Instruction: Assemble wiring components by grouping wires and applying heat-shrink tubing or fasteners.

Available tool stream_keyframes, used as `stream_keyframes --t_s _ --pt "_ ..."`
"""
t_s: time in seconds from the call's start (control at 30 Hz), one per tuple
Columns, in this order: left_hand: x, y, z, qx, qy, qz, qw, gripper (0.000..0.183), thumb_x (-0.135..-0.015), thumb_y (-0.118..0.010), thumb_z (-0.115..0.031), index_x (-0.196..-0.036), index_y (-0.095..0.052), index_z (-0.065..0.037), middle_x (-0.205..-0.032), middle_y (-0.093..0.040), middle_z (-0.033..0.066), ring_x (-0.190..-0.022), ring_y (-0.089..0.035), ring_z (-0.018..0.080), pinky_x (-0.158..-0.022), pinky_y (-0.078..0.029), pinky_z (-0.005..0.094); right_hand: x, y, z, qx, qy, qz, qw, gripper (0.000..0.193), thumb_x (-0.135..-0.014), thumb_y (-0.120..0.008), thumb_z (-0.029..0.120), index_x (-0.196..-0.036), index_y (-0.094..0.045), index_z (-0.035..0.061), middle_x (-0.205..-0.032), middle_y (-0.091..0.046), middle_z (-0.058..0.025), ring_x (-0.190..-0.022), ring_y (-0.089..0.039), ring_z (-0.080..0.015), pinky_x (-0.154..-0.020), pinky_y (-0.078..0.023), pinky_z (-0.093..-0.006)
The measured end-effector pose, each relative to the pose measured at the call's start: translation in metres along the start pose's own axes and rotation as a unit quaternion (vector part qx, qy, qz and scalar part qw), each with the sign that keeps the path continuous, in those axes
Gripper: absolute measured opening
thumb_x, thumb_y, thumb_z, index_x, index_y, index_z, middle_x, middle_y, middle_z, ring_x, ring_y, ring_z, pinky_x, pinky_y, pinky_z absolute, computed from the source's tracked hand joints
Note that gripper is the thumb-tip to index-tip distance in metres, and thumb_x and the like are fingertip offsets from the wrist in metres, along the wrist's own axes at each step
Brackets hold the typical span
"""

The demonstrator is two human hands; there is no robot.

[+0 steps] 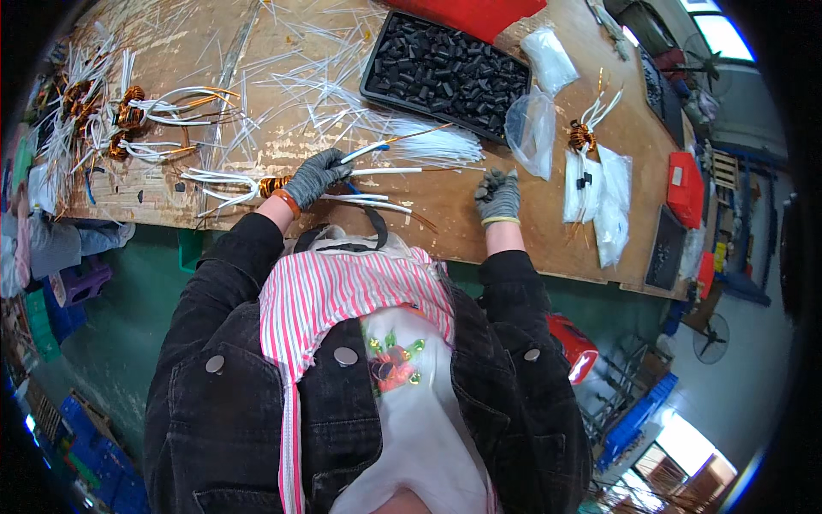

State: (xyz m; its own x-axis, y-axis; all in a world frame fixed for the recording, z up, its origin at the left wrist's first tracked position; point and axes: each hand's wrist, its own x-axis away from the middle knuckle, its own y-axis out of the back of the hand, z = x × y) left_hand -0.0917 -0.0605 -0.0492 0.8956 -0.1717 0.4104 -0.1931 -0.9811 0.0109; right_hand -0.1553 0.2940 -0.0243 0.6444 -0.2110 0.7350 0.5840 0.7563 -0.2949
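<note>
My left hand (pixel 318 178), in a grey glove, is closed around a copper-wound coil (pixel 272 185) close to the table's front edge. White-sleeved leads (pixel 385 170) fan out to the right of that hand, with bare copper ends. More white leads (pixel 224 190) stick out on its left side. My right hand (pixel 497 197), also gloved, has its fingers curled together near the tip of the middle lead. Whatever is between those fingertips is too small to make out.
Beyond my hands stands a black tray (pixel 445 73) full of short black pieces. Loose thin white tubes (pixel 428 146) lie before it. Several coils (pixel 128 116) are piled at left. Clear plastic bags (pixel 531 133) and another coil (pixel 582 135) lie at right. A red box (pixel 685 190) is farther right.
</note>
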Motion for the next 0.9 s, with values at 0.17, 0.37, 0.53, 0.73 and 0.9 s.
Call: stream_keyframes --t_s 0.17,0.37,0.53,0.73,0.9 --pt "0.003 -0.004 -0.01 -0.057 0.0 -0.016 0.998 0.021 -0.082 -0.061 -0.018 -0.095 -0.057 -0.002 -0.08 -0.06 0.0048 -0.075 -0.052 0.0122 -0.071 -0.044 0.0259 -0.014 0.017 -0.01 0.011 -0.155 0.15 0.976 0.016 -0.082 -0.049 0.017 -0.089 -0.053 0.0037 -0.078 -0.054 -0.01 -0.054 -0.044 -0.0157 -0.039 -0.035 -0.0238" --pt "0.001 -0.003 -0.005 -0.047 0.003 -0.015 0.999 0.023 -0.081 -0.062 -0.019 -0.095 -0.057 -0.002 -0.081 -0.06 0.0051 -0.075 -0.052 0.0126 -0.071 -0.044 0.0263 0.002 0.0 -0.017 0.104 -0.072 0.2 0.972 0.016 -0.086 -0.052 0.016 -0.099 -0.054 0.0081 -0.081 -0.053 -0.0052 -0.054 -0.041 -0.0103 -0.041 -0.033 -0.0212" --pt "-0.001 -0.002 -0.003 -0.059 0.007 -0.007 0.998 0.024 -0.081 -0.063 -0.018 -0.097 -0.057 -0.001 -0.083 -0.059 0.0055 -0.076 -0.052 0.0127 -0.071 -0.044 0.0257 0.003 -0.005 -0.012 0.198 -0.03 0.162 0.966 0.021 -0.087 -0.052 0.025 -0.104 -0.053 0.0128 -0.082 -0.053 -0.0026 -0.052 -0.038 -0.0083 -0.04 -0.032 -0.0208" --pt "-0.003 -0.003 0.002 -0.05 0.012 -0.013 0.999 0.027 -0.08 -0.063 -0.019 -0.098 -0.056 0.0 -0.084 -0.059 0.0067 -0.078 -0.053 0.0134 -0.072 -0.045 0.0258 0.001 -0.006 -0.012 0.227 -0.015 0.161 0.96 0.024 -0.088 -0.051 0.026 -0.109 -0.051 0.0134 -0.081 -0.052 -0.0024 -0.05 -0.037 -0.0087 -0.038 -0.031 -0.021" --pt "-0.004 -0.002 0.007 -0.062 0.008 -0.018 0.998 0.03 -0.08 -0.064 -0.02 -0.101 -0.055 0.001 -0.085 -0.06 0.0077 -0.078 -0.053 0.0144 -0.072 -0.045 0.0265 0.0 -0.007 -0.014 0.228 -0.013 0.178 0.957 0.026 -0.088 -0.051 0.023 -0.111 -0.051 0.0134 -0.083 -0.052 -0.0026 -0.051 -0.038 -0.0089 -0.038 -0.032 -0.021"
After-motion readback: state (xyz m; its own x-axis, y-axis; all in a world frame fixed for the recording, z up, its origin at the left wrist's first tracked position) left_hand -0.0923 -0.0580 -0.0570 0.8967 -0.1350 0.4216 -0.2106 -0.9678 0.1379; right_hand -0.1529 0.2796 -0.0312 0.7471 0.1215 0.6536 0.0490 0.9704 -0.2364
